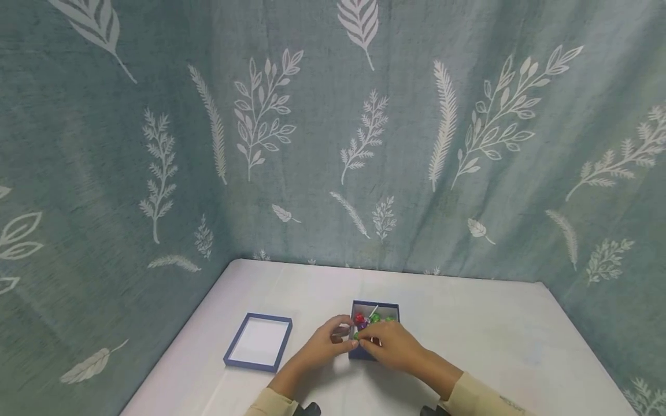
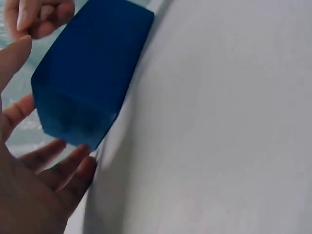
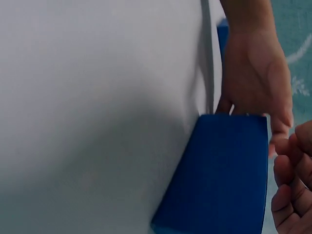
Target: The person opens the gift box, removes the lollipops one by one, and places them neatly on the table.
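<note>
A dark blue open box stands on the table, holding several lollipops in shiny wrappers: a red one, green ones and a purple one. One white stick pokes up. Over the box's near left corner, my right hand has curled fingers and appears to pinch a green lollipop; the fingertips partly hide it. Beside the left wall is my left hand, its thumb close to that lollipop. In the left wrist view its relaxed fingers lie along the blue box.
To the left lies a square lid with blue edges and a white inside, its hollow facing up. The table has a white cover. Leaf-patterned green cloth hangs behind and at both sides.
</note>
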A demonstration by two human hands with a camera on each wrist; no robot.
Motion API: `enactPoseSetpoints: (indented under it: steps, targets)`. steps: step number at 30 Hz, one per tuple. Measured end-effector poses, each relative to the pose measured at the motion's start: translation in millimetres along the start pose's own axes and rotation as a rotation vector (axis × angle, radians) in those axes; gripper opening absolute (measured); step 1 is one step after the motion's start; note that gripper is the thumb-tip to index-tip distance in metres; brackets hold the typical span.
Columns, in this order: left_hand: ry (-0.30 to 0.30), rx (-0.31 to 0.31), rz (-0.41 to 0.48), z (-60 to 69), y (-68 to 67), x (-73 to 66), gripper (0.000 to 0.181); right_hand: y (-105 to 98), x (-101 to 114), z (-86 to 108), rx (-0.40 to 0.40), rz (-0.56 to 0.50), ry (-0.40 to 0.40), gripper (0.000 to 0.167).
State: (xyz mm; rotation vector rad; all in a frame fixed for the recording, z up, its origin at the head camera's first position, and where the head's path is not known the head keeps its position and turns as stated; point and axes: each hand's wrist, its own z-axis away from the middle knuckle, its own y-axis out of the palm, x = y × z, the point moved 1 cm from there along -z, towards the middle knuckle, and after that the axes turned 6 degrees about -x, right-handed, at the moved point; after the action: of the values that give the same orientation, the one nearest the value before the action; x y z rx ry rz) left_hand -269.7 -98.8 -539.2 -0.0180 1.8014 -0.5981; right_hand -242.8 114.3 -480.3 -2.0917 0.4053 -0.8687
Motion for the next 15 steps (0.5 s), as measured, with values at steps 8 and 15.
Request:
enactPoseSetpoints:
  steps: [8, 15]
  targets:
    - [-0.016, -0.111, -0.018, 2.6, 17.7, 7.1, 0.048, 1.6, -22.3, -10.2, -0.001, 0.004, 0.097, 0.012]
    - [-0.020, -0.178, -0.041, 3.9, 17.8, 7.2, 0.048, 4.9, -32.6, -27.9, 0.013, -0.010, 0.229, 0.016]
